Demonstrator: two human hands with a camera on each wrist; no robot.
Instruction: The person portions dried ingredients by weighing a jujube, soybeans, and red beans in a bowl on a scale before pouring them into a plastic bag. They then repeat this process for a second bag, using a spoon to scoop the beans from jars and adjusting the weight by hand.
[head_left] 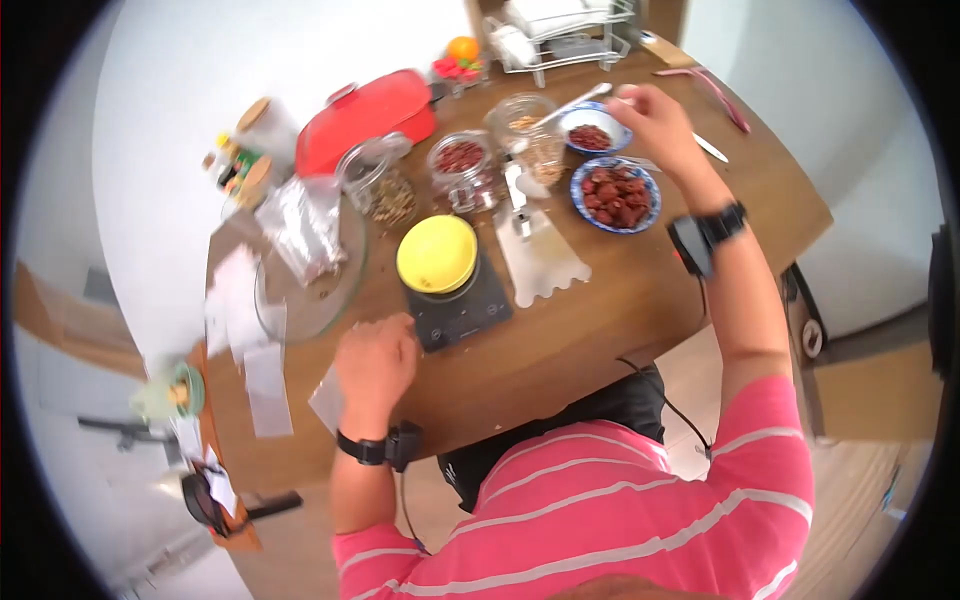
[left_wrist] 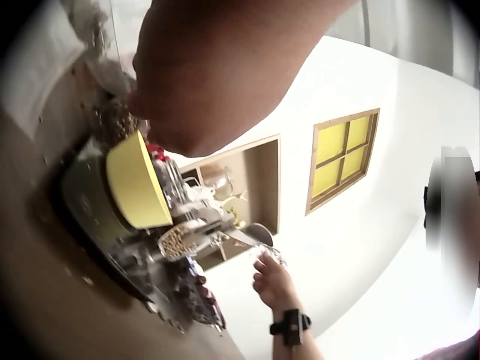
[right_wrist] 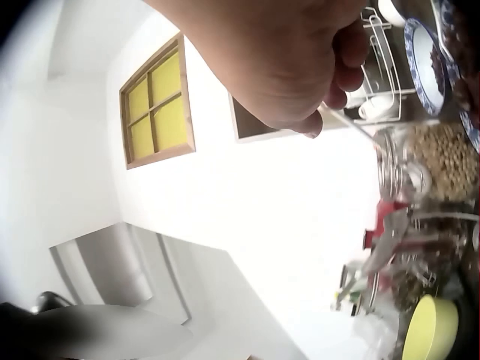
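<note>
My right hand [head_left: 655, 130] is raised over the far right of the table, close above a blue-and-white bowl [head_left: 567, 122] of small dark red pieces. Its bent fingertips are right at the end of a pale spoon handle [head_left: 588, 97] that slants from a glass jar [head_left: 540, 160] of beans; I cannot tell whether they pinch it. Near the table's front edge, my left hand [head_left: 375, 362] lies with loosely curled fingers beside a black kitchen scale [head_left: 458, 320]. A yellow bowl [head_left: 437, 254] stands on the scale.
A toothed metal scraper [head_left: 545, 265] lies right of the scale. Nearby are a blue-rimmed bowl [head_left: 577, 205] of dried red fruit and jars [head_left: 468, 190] of dry goods. Left are a glass plate [head_left: 330, 322], a plastic bag [head_left: 300, 225] and papers [head_left: 267, 400]. A red lidded dish [head_left: 370, 120] stands behind.
</note>
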